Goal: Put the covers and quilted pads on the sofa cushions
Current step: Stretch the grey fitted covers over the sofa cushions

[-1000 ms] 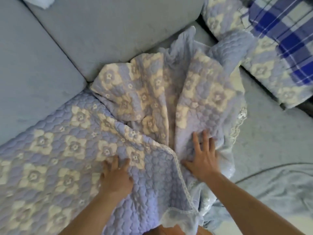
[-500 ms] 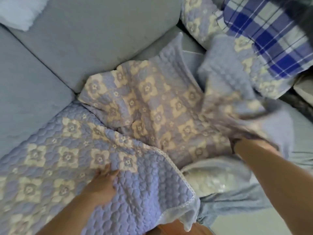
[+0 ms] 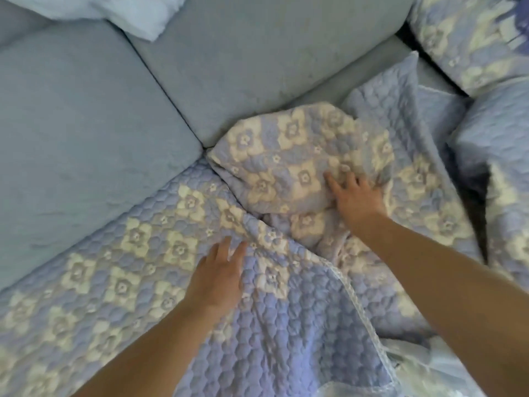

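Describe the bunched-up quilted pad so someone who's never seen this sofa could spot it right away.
Start at the corner where the plain blue back cushions meet. Just below lies the rumpled pad, pressed by the right hand. Unlike the flat pad under the left hand, it is humped and folded.

No text, label, brand, number or sign can be read anywhere in the head view.
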